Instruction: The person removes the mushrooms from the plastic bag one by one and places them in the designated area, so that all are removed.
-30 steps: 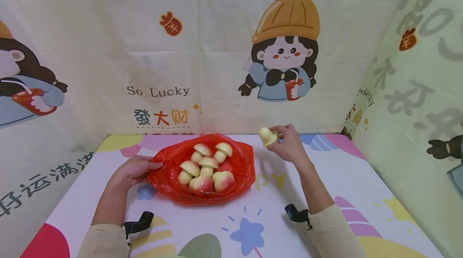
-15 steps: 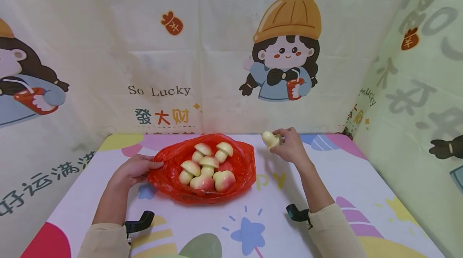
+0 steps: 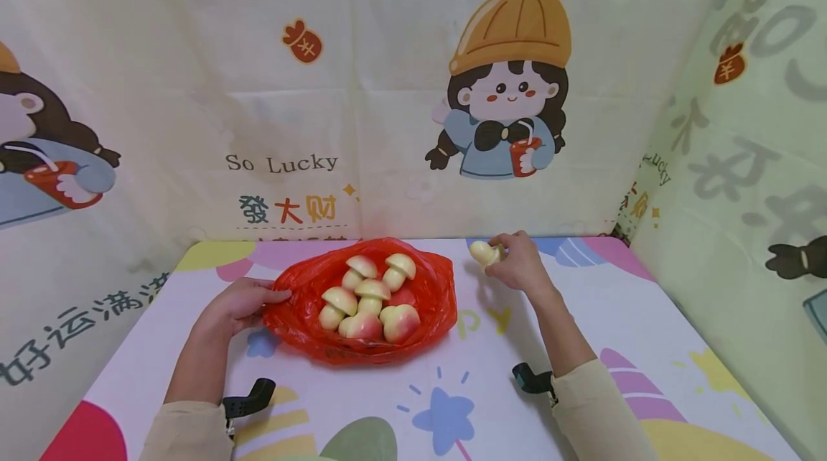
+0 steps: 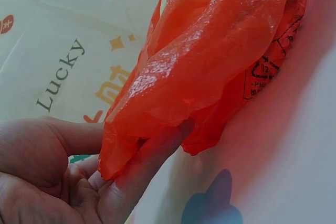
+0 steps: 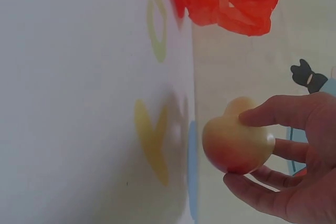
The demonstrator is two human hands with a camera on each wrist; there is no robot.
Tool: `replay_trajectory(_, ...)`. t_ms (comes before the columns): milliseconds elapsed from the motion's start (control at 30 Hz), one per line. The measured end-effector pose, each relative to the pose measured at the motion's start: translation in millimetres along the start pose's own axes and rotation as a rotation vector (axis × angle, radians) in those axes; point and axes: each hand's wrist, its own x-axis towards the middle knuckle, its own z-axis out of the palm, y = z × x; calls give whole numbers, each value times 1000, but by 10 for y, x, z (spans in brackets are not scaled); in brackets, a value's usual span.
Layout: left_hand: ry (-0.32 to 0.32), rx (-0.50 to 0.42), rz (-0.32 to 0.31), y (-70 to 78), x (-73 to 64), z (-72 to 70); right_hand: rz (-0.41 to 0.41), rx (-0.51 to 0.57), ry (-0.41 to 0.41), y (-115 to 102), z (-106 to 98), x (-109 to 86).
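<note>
Pinching a toy mushroom (image 3: 482,253) in the right hand (image 3: 519,265) near the far edge of the counter (image 3: 614,310); gripping a red bag (image 3: 446,296) with the left hand (image 3: 240,304). Likely mid-carry; next, seems to need steady fingers.

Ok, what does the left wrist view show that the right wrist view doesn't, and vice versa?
Only the left wrist view shows the left-hand grip pinching the edge of the crumpled red plastic bag, the black printing on the bag's side, and part of a blue star print on the white patterned tabletop.

Only the right wrist view shows the right-hand grip holding a smooth cream-and-red mushroom-shaped piece, and a yellow Y-shaped print.

Both share part of the bag, the tabletop and the pale printed backdrop.
</note>
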Motion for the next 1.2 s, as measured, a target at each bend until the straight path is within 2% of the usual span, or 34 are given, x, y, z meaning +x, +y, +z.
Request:
replay_trajectory(233, 5, 0, -9, -30, 10, 13, 0, -24, -15, 20, 23, -9)
replay_trajectory(700, 9, 2, 3, -23, -5, 7, 114, 16, -73, -2, 111, -15)
replay_trajectory(1200, 9, -3, 3, 16, -28, -2, 98, 30, -39, -20, 175, 32)
